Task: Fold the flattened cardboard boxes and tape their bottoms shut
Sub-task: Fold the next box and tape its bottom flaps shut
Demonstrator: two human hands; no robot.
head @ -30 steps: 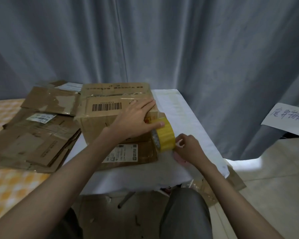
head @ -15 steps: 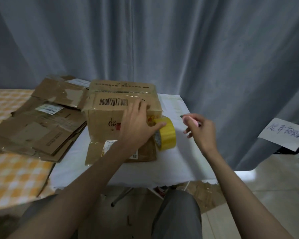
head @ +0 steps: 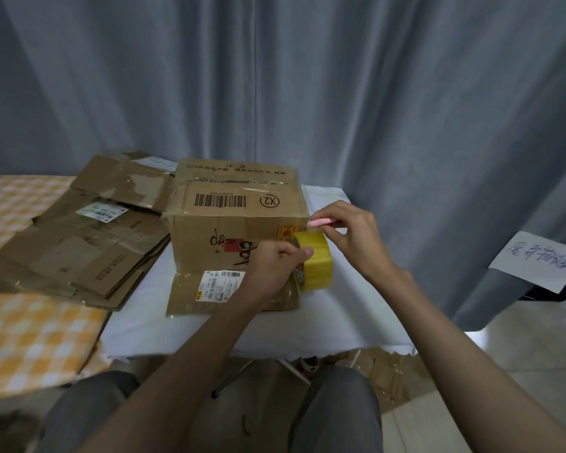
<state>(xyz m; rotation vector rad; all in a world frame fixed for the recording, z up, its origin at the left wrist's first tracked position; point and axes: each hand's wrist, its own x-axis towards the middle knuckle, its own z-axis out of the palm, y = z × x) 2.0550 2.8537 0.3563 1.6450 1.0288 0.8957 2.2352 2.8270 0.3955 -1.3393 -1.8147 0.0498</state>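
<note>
Head view, left to right: a stack of flattened boxes (head: 76,237) lies partly on a checked orange cloth (head: 30,338) and partly on the white counter (head: 350,308). Beside it stands the folded cardboard box (head: 236,220), barcode on top, one flap lying flat toward the person. The left hand (head: 272,269) grips the yellow tape roll (head: 314,261) at the box's right front corner. Just above, the right hand (head: 350,233) pinches a pink cutter (head: 321,221) against that corner. A handwritten paper (head: 539,261) hangs on the grey curtain (head: 373,93).

Folded box (head: 236,223) upright on table, yellow tape roll (head: 316,264) at rt corner, flat boxes (head: 79,243) left
</note>
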